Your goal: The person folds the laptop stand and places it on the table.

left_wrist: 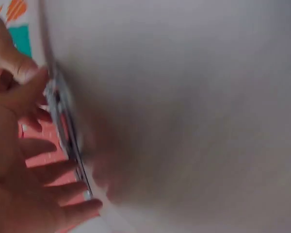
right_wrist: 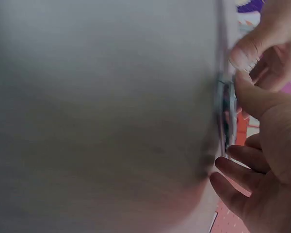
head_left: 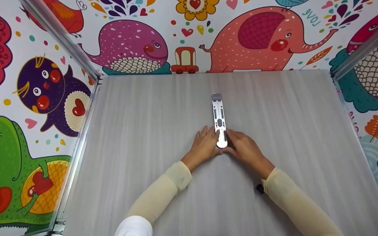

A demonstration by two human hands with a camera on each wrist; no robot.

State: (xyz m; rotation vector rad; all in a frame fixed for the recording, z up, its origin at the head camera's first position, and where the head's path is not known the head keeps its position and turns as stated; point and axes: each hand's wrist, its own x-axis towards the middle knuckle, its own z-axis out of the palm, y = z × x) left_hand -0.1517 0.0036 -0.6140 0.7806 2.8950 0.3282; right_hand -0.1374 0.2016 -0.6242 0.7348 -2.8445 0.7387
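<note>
A long, narrow silver slotted metal piece [head_left: 219,113], like a folded laptop stand, lies lengthwise on the table. Its near end is rounded and its far tip is grey. My left hand [head_left: 203,144] is along its left side, one fingertip overlapping the edge and the thumb by the near end. On the right side my right hand [head_left: 246,149] mirrors it, its thumb also at the near end. Both wrist views show the metal piece [left_wrist: 63,116] edge-on, low against the surface. There the left fingers [left_wrist: 53,172] and right fingers [right_wrist: 237,174] reach out loosely along it.
The grey wood-grain table [head_left: 143,131] carries the piece. Upright printed panels with cartoon animals [head_left: 258,39] border its back and sides, with metal frame rails [head_left: 77,137] along the edges. A small dark item [head_left: 260,188] sits at the right sleeve's cuff.
</note>
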